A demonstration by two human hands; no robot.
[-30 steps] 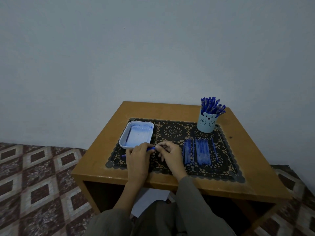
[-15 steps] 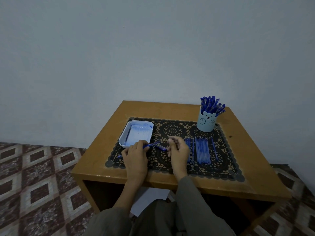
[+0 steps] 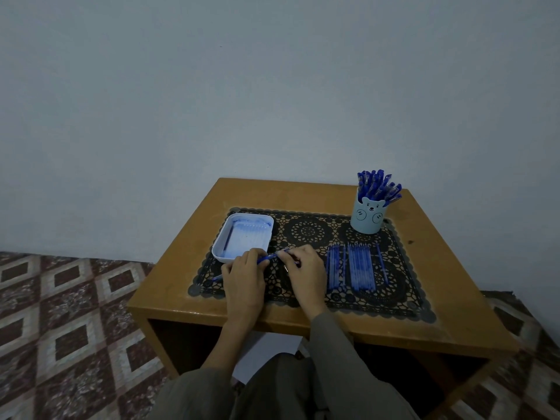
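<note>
Just below the frame's centre, the left hand (image 3: 244, 275) is gripping a blue pen (image 3: 268, 256) over the worktop (image 3: 169, 286), and the right hand (image 3: 306, 271) is pinching its end (probably for pulling it apart), beside the tray (image 3: 217, 253).

I sit before a low orange-brown wooden table (image 3: 303, 194) set against a plain pale grey-blue wall (image 3: 272, 86), under dim light. A maroon-and-cream diamond-patterned tiled floor (image 3: 60, 313) spreads on both sides.
</note>
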